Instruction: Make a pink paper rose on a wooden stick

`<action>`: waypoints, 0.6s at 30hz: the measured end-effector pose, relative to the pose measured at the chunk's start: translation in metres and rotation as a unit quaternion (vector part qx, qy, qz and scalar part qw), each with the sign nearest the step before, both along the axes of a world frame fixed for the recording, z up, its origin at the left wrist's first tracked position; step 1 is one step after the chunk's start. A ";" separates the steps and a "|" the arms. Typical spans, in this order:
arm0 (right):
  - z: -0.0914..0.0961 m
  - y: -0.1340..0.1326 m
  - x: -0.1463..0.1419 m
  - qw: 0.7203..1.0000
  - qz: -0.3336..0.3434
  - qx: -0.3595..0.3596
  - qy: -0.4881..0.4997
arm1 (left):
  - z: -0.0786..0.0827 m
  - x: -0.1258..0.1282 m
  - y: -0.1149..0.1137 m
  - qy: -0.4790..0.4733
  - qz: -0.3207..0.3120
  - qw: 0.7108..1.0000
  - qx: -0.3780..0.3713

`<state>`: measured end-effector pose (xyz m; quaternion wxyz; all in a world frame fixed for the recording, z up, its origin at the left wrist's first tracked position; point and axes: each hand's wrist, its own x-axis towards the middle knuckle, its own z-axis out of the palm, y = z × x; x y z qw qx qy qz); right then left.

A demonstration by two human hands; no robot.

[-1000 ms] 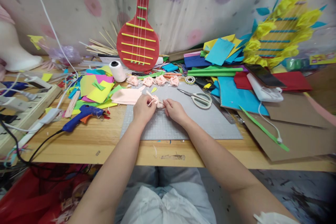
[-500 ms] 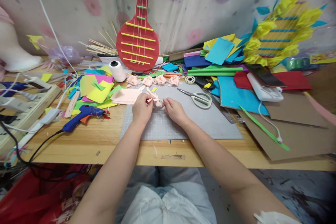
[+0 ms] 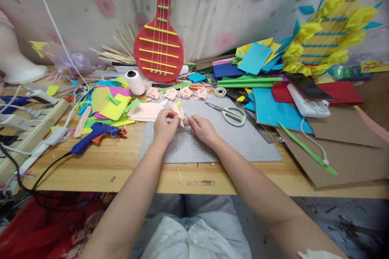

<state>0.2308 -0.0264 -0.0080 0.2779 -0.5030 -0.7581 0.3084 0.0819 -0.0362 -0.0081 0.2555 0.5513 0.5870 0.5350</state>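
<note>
Above the grey cutting mat (image 3: 243, 145), my left hand (image 3: 165, 127) pinches a pale pink crepe-paper flower (image 3: 178, 112) by its left side. My right hand (image 3: 201, 128) is closed in a pinch just right of the flower's base; what lies between its fingertips is too small to make out. Finished-looking pink paper flowers (image 3: 170, 94) stand in a row behind the hands. Pale pink paper strips (image 3: 145, 112) lie left of my left hand. Grey-handled scissors (image 3: 233, 116) rest on the mat to the right, and a white thread spool (image 3: 135, 83) stands behind.
A blue glue gun (image 3: 94, 135) lies at left near a power strip (image 3: 36, 129) with cables. A red paper lute (image 3: 158, 52) leans at the back. Coloured paper scraps (image 3: 117, 105), a steel ruler (image 3: 258, 127), cardboard (image 3: 343, 149) and a phone (image 3: 308, 86) surround the mat.
The pink flower has turned in my left hand, its petals now pointing up and its base toward my right hand. Both hands stay in nearly the same place.
</note>
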 end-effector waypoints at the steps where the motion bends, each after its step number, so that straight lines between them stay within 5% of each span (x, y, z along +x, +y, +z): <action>1: 0.001 -0.001 0.000 1.000 0.000 0.009 -0.018 | 0.001 0.000 0.001 -0.059 -0.009 0.998 -0.013; 7: 0.003 -0.005 -0.001 0.984 0.007 0.099 -0.147 | 0.012 0.004 0.005 -0.296 0.005 0.948 -0.113; 18: 0.008 -0.007 -0.002 0.968 0.022 0.107 -0.227 | 0.004 0.001 0.008 -0.327 -0.016 0.940 -0.099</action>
